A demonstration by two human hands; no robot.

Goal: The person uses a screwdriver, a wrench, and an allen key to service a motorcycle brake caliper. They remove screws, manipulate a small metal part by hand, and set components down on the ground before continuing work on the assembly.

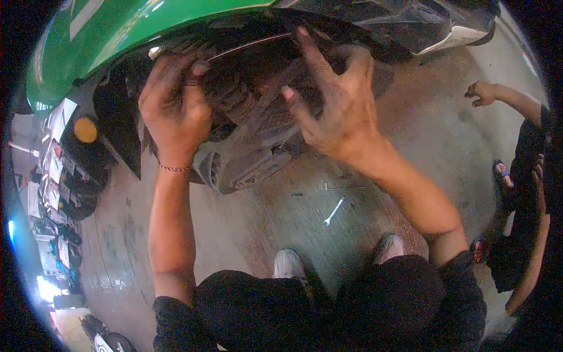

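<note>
Under the green body panel (176, 29) of a motorbike, my left hand (176, 108) is closed, thumb against the bent fingers, at the near end of a thin pale rod or wire (252, 46). The rod slants up to the right across the dark recess. My right hand (343, 108) has its fingers apart, the index fingertip pointing up beside the rod's far end; whether it touches is unclear. Below both hands is the dark engine casing (252, 167), grimy and partly hidden by my wrists.
A combination wrench (335, 210) lies on the concrete floor between my shoes (289, 264) and the motorbike, with a thin dark tool (346, 188) just beyond it. Another person's hand (482, 94) reaches in at the right. Several parked motorbikes (67, 193) line the left side.
</note>
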